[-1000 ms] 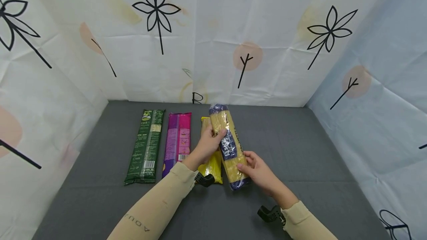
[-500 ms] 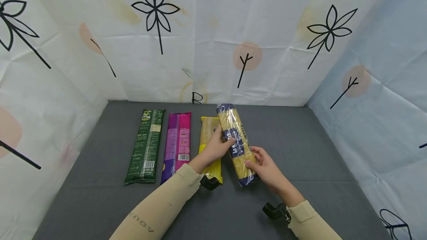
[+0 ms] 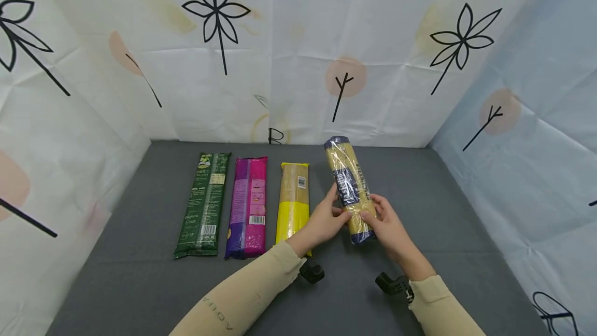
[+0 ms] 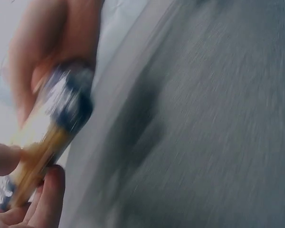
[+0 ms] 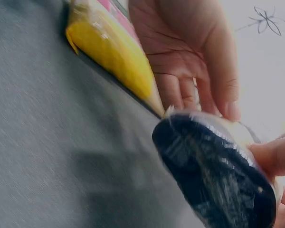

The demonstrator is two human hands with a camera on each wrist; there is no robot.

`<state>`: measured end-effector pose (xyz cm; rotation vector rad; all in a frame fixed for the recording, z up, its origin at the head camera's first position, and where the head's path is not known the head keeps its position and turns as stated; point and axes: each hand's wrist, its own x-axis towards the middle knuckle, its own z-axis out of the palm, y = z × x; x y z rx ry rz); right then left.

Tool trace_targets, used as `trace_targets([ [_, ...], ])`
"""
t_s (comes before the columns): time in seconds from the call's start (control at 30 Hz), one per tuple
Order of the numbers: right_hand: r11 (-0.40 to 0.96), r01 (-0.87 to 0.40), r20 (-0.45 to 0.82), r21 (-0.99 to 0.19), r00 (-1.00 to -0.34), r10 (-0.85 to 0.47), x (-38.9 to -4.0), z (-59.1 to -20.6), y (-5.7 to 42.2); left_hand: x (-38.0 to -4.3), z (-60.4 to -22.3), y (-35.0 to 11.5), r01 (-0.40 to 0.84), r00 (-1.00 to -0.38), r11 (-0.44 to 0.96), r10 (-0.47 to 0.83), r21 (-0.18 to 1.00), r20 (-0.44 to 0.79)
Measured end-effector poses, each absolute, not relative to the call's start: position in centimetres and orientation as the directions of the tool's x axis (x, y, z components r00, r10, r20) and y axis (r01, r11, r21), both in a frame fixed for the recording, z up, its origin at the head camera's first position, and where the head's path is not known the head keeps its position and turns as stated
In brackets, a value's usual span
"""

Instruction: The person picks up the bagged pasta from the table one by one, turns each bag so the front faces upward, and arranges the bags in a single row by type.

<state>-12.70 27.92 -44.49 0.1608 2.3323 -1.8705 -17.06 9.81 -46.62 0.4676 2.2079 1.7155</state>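
Above the counter (image 3: 448, 211), right of a row of three packets, a blue-and-gold pack (image 3: 347, 183) sat between the person's hands, tilted, its far end leaning left. Both hands were grasping it near its lower end: the left hand (image 3: 326, 218) and the right hand (image 3: 391, 227) each set a thumb on the front, with fingers at the sides.

The head view showed the printed front and the whole length; the right wrist view gave instead the dark blue near end face-on, and the left hand's palm. In the left wrist view, though blurred, a gap and a shadow showed the pack raised off the surface.

Nearest in the row lay the yellow packet (image 3: 293, 217), then the pink-and-purple packet (image 3: 247, 206), then the green packet (image 3: 202, 204), side by side and apart. The left sleeve (image 3: 242, 289) and wrist crossed over the yellow packet's near end, hiding part of it from the head camera. Behind everything hung a pale patterned cloth (image 3: 298, 25).
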Motion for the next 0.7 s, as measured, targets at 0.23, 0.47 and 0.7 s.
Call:
trace_targets([
  [0.23,0.193,0.178,-0.167,-0.965,-0.983,0.071,-13.8,-44.5,29.8,-16.2,-47.5,13.2,0.091,-0.903,0.257,0.429,0.962,-0.030],
  [0.47,0.172,0.213,-0.194,-0.962,-0.973,0.123,-15.1,-44.9,31.8,-16.4,-48.2,15.9,0.086,-0.906,0.204,0.424,0.975,-0.009],
  [0.7,0.189,0.263,-0.236,-0.946,-0.960,0.153,-16.4,-45.5,32.9,-16.6,-49.2,17.3,0.029,-0.928,0.185,0.369,0.982,-0.042],
])
